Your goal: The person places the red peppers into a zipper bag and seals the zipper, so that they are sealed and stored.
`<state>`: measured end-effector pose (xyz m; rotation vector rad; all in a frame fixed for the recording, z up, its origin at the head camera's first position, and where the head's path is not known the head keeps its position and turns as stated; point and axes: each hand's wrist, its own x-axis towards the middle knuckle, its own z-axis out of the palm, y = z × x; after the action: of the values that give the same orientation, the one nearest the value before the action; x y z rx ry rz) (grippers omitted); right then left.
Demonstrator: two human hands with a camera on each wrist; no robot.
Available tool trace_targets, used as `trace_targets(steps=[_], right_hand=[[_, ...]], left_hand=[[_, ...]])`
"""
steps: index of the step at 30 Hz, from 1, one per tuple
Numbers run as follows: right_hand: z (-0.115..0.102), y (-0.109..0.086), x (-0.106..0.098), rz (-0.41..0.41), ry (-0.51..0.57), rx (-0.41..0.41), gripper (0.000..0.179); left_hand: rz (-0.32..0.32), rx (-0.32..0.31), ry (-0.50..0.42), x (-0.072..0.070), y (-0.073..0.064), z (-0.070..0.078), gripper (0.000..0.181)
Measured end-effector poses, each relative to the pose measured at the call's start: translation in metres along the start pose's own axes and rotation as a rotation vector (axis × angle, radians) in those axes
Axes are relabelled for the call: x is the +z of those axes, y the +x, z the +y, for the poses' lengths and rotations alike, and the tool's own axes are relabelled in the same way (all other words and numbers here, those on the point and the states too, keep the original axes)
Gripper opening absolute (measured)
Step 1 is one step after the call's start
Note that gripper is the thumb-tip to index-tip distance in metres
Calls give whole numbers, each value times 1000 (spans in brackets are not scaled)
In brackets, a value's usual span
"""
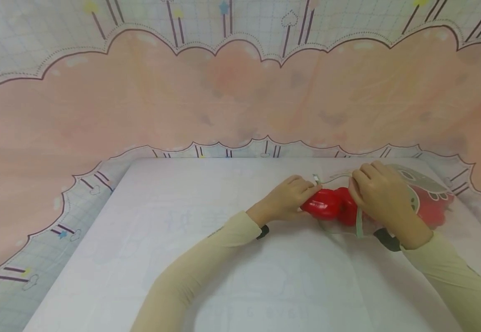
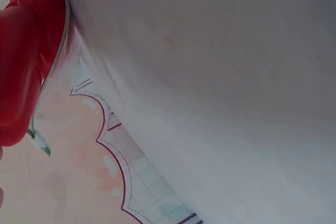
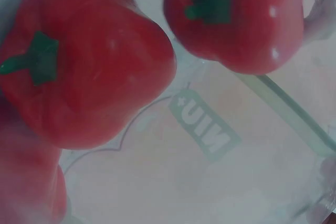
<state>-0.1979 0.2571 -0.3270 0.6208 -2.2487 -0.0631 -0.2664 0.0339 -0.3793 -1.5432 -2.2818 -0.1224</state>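
At the right of the table, my left hand point(image 1: 288, 198) grips a glossy red bell pepper point(image 1: 322, 205) by its left end. Right behind it, a second red pepper point(image 1: 347, 208) overlaps the mouth of a clear plastic bag point(image 1: 359, 226) with a pale green strip. My right hand point(image 1: 383, 196) pinches the bag's upper side with curled fingers. More red point(image 1: 433, 214) shows through the plastic beyond that hand. In the left wrist view the held pepper point(image 2: 16, 72) fills the left edge. In the right wrist view, peppers with green stems point(image 3: 105, 66) appear through hazy plastic.
A white sheet covers the table point(image 1: 161, 240). A pink and pale blue patterned curtain point(image 1: 223, 101) hangs behind it and along the sides. Each wrist wears a dark strap, seen below the left cuff point(image 1: 263, 232) and the right cuff point(image 1: 388, 240).
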Motion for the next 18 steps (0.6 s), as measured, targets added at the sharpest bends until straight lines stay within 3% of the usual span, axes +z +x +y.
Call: trace_targets(steps=[6,14,18], right_hand=[[-1,0,-1,-17,-4,12,15],[-2,0,0,-16,-11,9,15],[-3,1,1,-6,-6,2,15]], left_hand=[[-52,68,-24,4,7,5,58],[-75,124,-79,5,12,6,60],[-95,110,-112,7,16,6,63]])
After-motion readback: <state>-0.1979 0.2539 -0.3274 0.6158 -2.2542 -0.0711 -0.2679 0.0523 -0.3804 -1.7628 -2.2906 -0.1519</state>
